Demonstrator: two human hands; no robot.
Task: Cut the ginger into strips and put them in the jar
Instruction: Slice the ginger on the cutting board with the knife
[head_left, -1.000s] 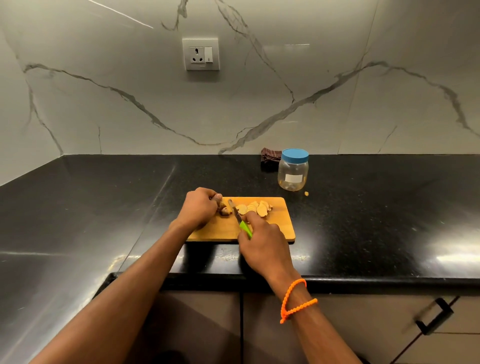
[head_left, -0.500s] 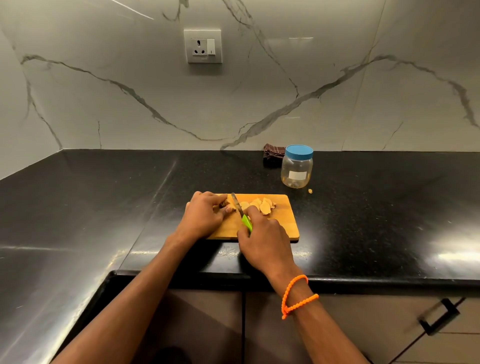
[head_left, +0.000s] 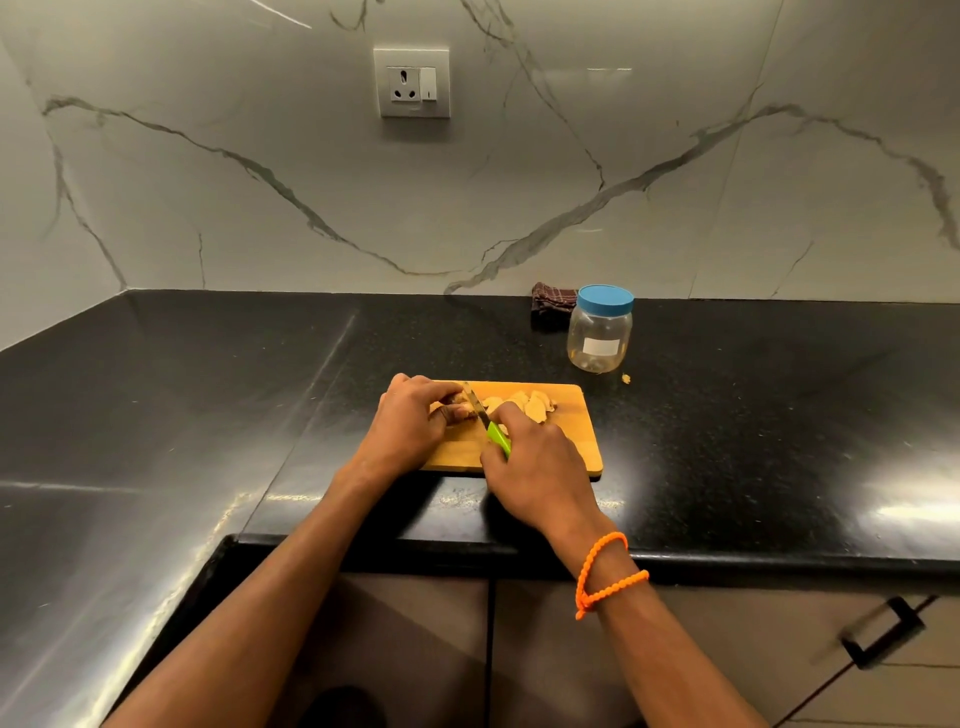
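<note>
A wooden cutting board (head_left: 576, 441) lies on the black counter. My left hand (head_left: 410, 426) grips a brown ginger piece (head_left: 460, 402) at the board's far left. My right hand (head_left: 535, 462) grips a knife with a green handle (head_left: 497, 436); its blade (head_left: 474, 401) sits on the ginger just right of my left fingers. Several pale cut ginger slices (head_left: 524, 405) lie to the right of the blade. A clear jar (head_left: 600, 332) with a blue lid on stands behind the board's right corner.
A dark folded cloth (head_left: 550, 304) lies against the marble wall left of the jar. A small ginger scrap (head_left: 626, 378) sits on the counter (head_left: 208, 415) beside the jar. A wall socket (head_left: 413, 83) is above. Cabinet handle (head_left: 883, 631) at lower right.
The view has shifted slightly. My left hand has slid rightward along the ginger, and the knife blade now rests on the ginger closer to my left fingers.
</note>
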